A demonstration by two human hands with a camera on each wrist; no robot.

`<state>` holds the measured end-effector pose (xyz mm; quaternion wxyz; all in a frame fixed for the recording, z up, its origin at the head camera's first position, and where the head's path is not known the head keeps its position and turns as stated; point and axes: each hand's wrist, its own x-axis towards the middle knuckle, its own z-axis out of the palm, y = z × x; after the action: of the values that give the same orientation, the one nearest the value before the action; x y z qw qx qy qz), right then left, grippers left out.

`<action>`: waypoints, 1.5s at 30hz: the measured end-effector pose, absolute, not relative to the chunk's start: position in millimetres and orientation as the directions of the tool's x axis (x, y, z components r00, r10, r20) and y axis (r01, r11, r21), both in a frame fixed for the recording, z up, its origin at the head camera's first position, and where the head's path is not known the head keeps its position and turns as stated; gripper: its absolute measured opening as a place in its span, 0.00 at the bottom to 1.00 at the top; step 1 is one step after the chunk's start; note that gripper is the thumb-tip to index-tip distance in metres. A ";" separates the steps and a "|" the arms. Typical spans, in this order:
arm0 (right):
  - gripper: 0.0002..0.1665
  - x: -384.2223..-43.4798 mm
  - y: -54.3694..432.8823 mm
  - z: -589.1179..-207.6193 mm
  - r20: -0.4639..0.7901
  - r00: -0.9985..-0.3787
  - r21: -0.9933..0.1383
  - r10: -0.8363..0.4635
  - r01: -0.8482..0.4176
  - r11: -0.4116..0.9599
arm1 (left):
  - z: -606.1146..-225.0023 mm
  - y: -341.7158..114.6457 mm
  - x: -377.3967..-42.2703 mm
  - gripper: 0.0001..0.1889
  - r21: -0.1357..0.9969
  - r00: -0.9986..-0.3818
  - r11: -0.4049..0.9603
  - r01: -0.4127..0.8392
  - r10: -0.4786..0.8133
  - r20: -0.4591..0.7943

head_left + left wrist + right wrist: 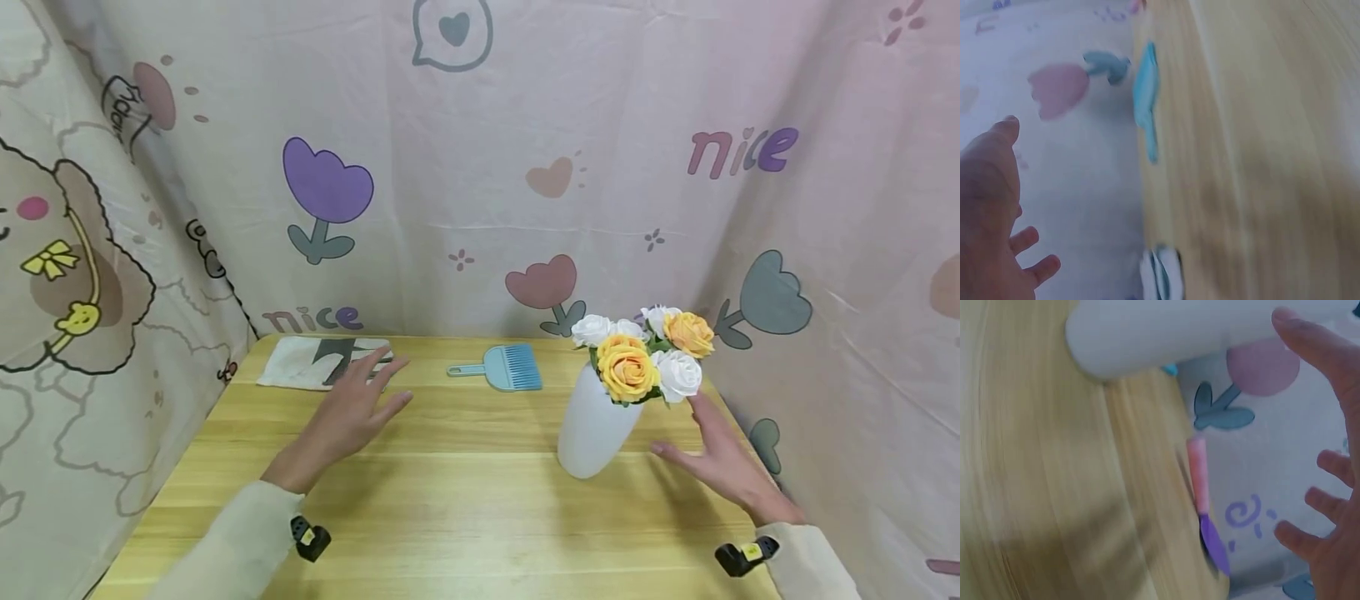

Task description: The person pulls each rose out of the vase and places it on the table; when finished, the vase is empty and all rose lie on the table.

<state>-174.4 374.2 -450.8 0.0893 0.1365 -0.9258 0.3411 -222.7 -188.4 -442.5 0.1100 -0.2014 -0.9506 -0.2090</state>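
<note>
A white vase (596, 429) stands on the right of the table, holding yellow roses (628, 367) and white roses (678, 375). Just right of it is my right hand (723, 462), thumb and fingers spread apart. In the right wrist view the thumb overlaps the vase (1141, 337), while the other fingers (1297, 540) hold nothing. My left hand (348, 412) hovers with spread fingers in front of a folded white and grey cloth (288, 362), gripping nothing. To its right lies a light blue dustpan (513, 367) with comb-like teeth and a short handle.
Near the table's back edge lies a tool with a pink handle (1199, 475) and purple blade (1213, 547), hidden in the head view. Printed curtains (450, 167) hang behind and beside the wooden table (450, 517).
</note>
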 end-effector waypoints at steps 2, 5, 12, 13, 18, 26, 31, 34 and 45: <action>0.70 -172.6 366.4 -450.3 0.250 -0.948 -0.639 -0.195 -0.313 0.702 | -436.1 -174.2 -222.5 0.31 0.373 -0.879 0.803 0.464 0.364 0.309; 0.71 -171.0 355.0 -450.0 0.243 -0.950 -0.678 -0.195 -0.311 0.666 | -426.7 -151.8 -222.1 0.30 0.387 -0.843 0.755 0.529 0.414 0.344; 0.70 -168.8 331.1 -450.2 0.218 -0.956 -0.779 -0.196 -0.291 0.555 | -407.9 -103.1 -220.2 0.28 0.401 -0.718 0.596 0.695 0.561 0.411; 0.69 -168.6 328.1 -450.3 0.218 -0.956 -0.789 -0.195 -0.290 0.542 | -405.5 -96.6 -219.6 0.28 0.404 -0.705 0.578 0.710 0.578 0.411; 0.65 -169.8 316.6 -450.5 0.239 -0.950 -0.806 -0.199 -0.309 0.504 | -394.3 -62.7 -216.9 0.25 0.392 -0.623 0.486 0.781 0.652 0.433; 0.61 -174.1 305.7 -455.9 0.202 -0.962 -0.833 -0.182 -0.266 0.484 | -382.7 -10.5 -210.0 0.22 0.311 -0.449 0.331 0.891 0.745 0.493; 0.61 -176.9 303.5 -461.0 0.219 -0.960 -0.842 -0.176 -0.277 0.464 | -382.2 13.9 -209.2 0.20 0.272 -0.396 0.291 0.917 0.744 0.539; 0.62 -177.7 303.1 -462.2 0.224 -0.959 -0.841 -0.173 -0.280 0.462 | -383.4 24.8 -209.7 0.18 0.244 -0.377 0.287 0.926 0.724 0.578; 0.63 -177.4 301.8 -461.7 0.229 -0.960 -0.856 -0.163 -0.278 0.437 | -380.9 46.7 -213.1 0.12 0.284 -0.406 0.290 0.914 0.657 0.636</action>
<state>-177.4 301.8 -461.7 0.0562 0.1303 -0.8456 0.5145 -213.1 46.7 -380.9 0.2040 -0.5053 -0.7769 -0.3153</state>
